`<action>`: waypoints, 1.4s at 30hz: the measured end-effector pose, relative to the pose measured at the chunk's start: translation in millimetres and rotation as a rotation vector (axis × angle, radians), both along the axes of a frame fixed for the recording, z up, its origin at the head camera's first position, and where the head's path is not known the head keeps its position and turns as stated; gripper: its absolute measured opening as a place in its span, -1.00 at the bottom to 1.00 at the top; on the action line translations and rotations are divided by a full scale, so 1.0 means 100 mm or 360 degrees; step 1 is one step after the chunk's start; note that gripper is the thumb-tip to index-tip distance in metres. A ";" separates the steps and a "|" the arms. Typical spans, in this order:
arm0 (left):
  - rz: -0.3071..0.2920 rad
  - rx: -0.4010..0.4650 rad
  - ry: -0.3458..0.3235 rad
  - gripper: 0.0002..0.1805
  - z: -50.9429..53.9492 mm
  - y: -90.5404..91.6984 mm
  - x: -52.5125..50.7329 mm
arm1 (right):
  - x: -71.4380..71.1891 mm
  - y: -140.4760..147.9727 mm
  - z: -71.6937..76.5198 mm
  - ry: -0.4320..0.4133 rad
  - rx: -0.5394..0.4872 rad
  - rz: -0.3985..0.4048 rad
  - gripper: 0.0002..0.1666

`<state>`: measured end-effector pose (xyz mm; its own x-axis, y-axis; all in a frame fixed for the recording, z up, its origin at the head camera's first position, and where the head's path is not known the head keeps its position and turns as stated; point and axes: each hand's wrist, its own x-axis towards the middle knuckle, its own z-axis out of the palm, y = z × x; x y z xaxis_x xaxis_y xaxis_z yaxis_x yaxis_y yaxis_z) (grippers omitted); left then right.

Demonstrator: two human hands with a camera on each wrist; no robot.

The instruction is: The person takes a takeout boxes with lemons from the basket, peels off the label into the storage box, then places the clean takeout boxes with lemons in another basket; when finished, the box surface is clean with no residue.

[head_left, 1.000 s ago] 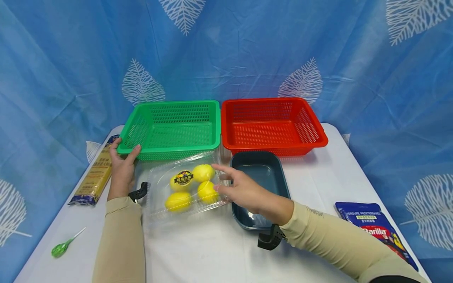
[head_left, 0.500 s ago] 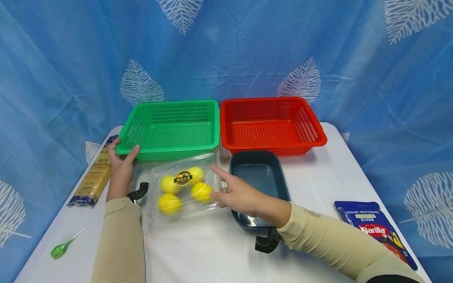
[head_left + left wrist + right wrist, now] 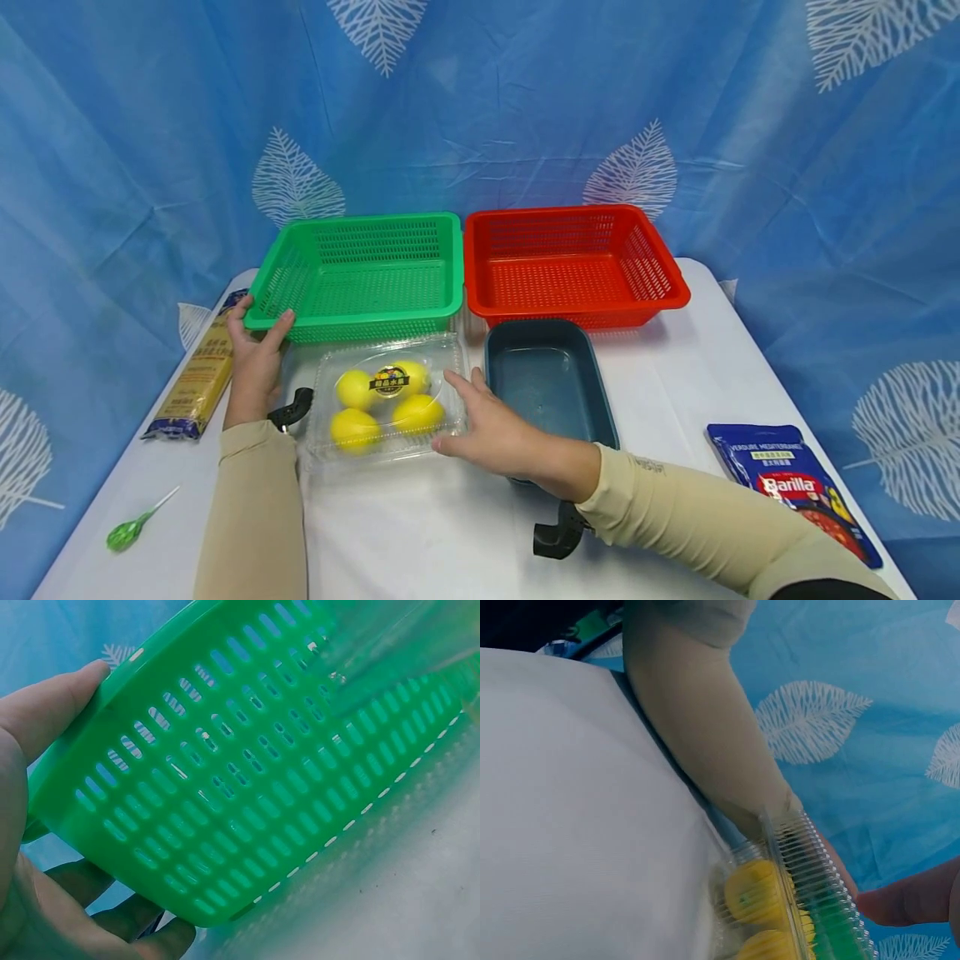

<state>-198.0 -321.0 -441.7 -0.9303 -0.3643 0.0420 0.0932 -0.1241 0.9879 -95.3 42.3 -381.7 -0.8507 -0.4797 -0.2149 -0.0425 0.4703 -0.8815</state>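
Observation:
A clear plastic clamshell box (image 3: 375,357) with several lemons (image 3: 355,429) inside lies flat in front of the green basket. My right hand (image 3: 498,429) is at the box's right side, fingers spread, with its thumb close to the front right corner. In the right wrist view a fingertip meets the ridged edge of the box (image 3: 810,862). My left hand (image 3: 257,358) grips the front left corner of the green basket (image 3: 352,319). In the left wrist view its thumb (image 3: 67,697) lies on the rim and its fingers curl under the corner.
A red basket (image 3: 570,319) stands right of the green one. A dark blue tub (image 3: 540,375) sits before it, partly behind my right hand. A spaghetti pack (image 3: 198,375) and a green lollipop (image 3: 129,531) lie left, a blue Barilla pouch (image 3: 791,483) right.
The lemon box has gone from tilted to flat and the lemons have rolled left in it. My right hand has moved slightly left and its fingers have spread. The left hand stays put.

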 end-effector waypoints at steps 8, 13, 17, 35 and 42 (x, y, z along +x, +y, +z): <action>-0.0029 -0.0010 0.0006 -0.08 0.02 0.00 -0.01 | 0.03 -0.03 -0.08 0.0146 0.0011 -0.0023 0.10; -0.0019 -0.0001 -0.0012 -0.08 0.02 -0.02 0.01 | 0.04 -0.05 -0.13 0.0211 0.0008 -0.0004 0.08; -0.0033 0.0011 0.0005 -0.07 0.01 -0.03 0.01 | 0.07 -0.08 -0.17 0.0299 0.0015 -0.0018 0.05; -0.0031 -0.0034 -0.0034 -0.06 0.00 -0.04 0.00 | 0.10 -0.06 -0.21 0.0700 0.0015 0.0043 -0.11; -0.0040 -0.0059 -0.0066 -0.05 0.01 -0.06 0.01 | 0.05 -0.03 -0.16 0.0784 0.0119 0.0152 -0.18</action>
<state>-196.8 -327.2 -441.1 -0.9403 -0.3398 0.0163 0.0495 -0.0892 0.9948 -89.9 38.9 -397.5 -0.8129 -0.5587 0.1642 -0.4906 0.5052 -0.7099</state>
